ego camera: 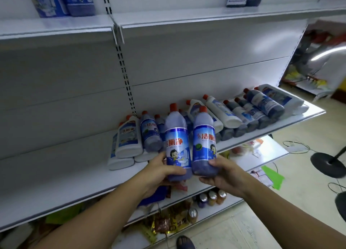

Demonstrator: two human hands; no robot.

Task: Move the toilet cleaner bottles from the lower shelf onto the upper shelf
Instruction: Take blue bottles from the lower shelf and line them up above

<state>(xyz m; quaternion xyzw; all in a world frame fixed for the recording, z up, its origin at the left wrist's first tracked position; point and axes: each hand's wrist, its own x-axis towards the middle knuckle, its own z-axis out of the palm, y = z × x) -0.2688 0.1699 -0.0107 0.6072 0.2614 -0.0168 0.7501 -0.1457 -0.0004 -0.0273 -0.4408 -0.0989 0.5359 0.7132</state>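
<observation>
1. Left hand [159, 171] grips left bottle [177, 147]; right hand [222, 171] grips right bottle [205, 145], upright, touching.
2. Behind both hands: remaining bottles [234, 112] crowd lower shelf [56, 172].
3. Above: upper shelf [168, 22], bottles [61, 1] standing.

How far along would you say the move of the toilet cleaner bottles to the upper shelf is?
Early on. Done: a few bottles already stand on the upper shelf. In hand: the left hand and right hand each hold one blue bottle, left and right, upright, in front of the lower shelf. Left: a large pile of bottles on that shelf.
</observation>
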